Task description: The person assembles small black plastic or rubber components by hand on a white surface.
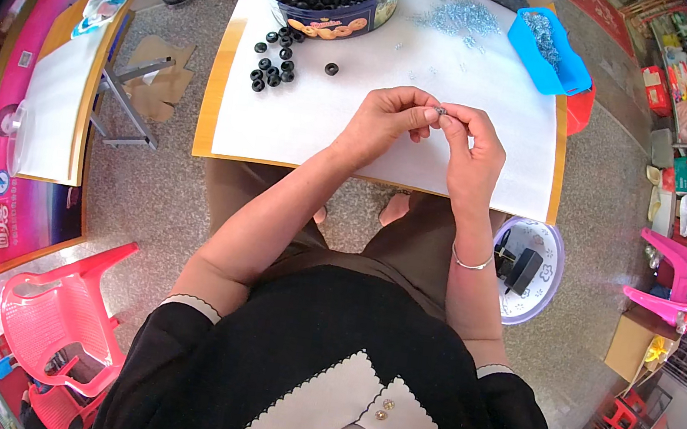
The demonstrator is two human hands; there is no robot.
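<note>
Over the right half of the white-topped table [285, 127], my left hand [394, 119] and my right hand [476, 148] meet fingertip to fingertip. Both are closed in a pinch on one tiny dark grey piece [439, 112], too small to name and partly hidden by the fingers. To the left of my hands lies a loose group of small black rings [274, 73], with a single black ring [331, 69] apart from them. Many more fill a round dark blue tin [334, 29] at the far left. A pile of tiny clear bluish pieces [459, 16] lies at the far side.
A blue tray [547, 78] of small shiny pieces sits at the table's far right corner, beside something red [580, 112]. Below the right edge, a white basin [538, 296] on the floor holds a black box-like object [526, 271]. A pink chair [57, 315] stands at the left.
</note>
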